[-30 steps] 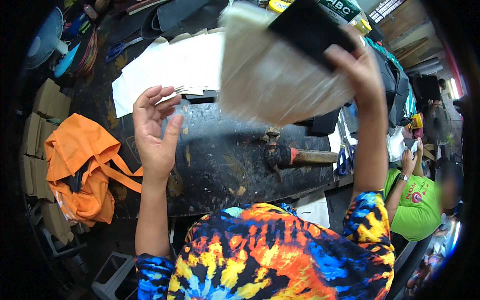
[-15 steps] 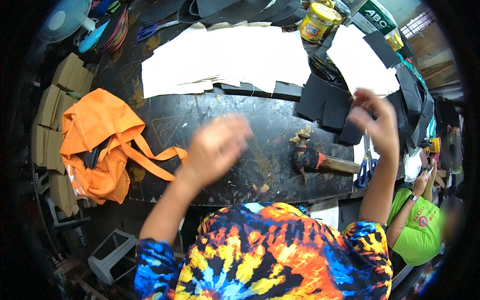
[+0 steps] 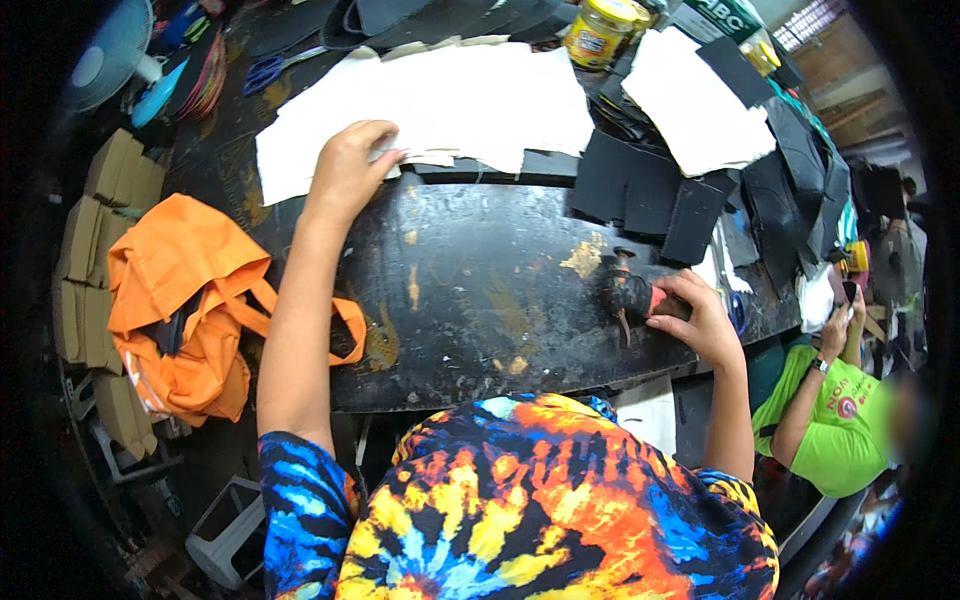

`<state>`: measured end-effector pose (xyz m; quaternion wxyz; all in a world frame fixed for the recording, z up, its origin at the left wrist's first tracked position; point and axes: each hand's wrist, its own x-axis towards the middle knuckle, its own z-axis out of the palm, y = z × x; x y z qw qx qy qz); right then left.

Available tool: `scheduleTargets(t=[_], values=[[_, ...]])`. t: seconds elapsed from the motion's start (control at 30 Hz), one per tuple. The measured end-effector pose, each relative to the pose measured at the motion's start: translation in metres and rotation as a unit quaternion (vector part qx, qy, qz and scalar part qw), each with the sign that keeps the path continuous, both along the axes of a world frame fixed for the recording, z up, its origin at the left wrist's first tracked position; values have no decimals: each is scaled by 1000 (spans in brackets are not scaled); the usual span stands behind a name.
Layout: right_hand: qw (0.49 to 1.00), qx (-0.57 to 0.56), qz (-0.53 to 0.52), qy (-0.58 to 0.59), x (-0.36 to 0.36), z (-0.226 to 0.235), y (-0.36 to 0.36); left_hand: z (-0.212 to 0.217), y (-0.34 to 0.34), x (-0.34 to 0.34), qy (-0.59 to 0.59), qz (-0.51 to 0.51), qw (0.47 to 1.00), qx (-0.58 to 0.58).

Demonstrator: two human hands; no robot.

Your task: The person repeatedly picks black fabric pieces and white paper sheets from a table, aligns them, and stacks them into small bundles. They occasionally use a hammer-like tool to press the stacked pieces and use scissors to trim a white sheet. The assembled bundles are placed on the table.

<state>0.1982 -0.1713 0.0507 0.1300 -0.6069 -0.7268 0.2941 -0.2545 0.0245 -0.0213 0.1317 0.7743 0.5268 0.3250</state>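
Overlapping white sheets [image 3: 460, 105] lie in a wide stack at the back of the dark worktable. At their near edge is my left hand [image 3: 350, 165], its fingers curved and a gap showing between thumb and forefinger. My right hand [image 3: 700, 315] is closed round the wooden handle of a hammer [image 3: 630, 290], which lies on the table at the right. Black and red wrapping covers the hammer near its head. Beyond the right hand, blue-handled scissors [image 3: 738, 310] are partly hidden.
An orange cloth bag [image 3: 185, 300] slumps at the table's left. Black cut pieces [image 3: 650, 195] and another white stack [image 3: 700, 105] lie at the right, near a yellow-lidded jar [image 3: 600, 35]. More scissors [image 3: 265, 75] lie back left. A co-worker in green [image 3: 820, 420] is at the right.
My left hand has moved up and away from me to the white sheets. My right hand has come down from beside the black pieces and taken hold of the hammer's handle. The view has shifted slightly.
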Motion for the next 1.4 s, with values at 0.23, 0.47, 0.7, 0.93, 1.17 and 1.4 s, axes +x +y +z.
scheduleTargets(t=[0.23,0.47,0.7,0.93,1.17,1.4], values=[[987,161,-24,13,-20,22,65,9,0,-9,-42,49,998,23],[946,269,-76,-167,-55,-24,130,71,-59,4,-44,-32,985,164],[957,238,-117,-115,-58,-30,127,52,-183,51,-6,-313,936,-158],[964,210,-86,-139,-51,-40,136,12,-175,61,-14,-74,995,-61],[918,65,-62,387,-57,-30,103,-18,-167,68,90,-17,994,-66],[970,-10,-54,236,-110,-29,55,-14,-166,58,38,-33,997,-60]])
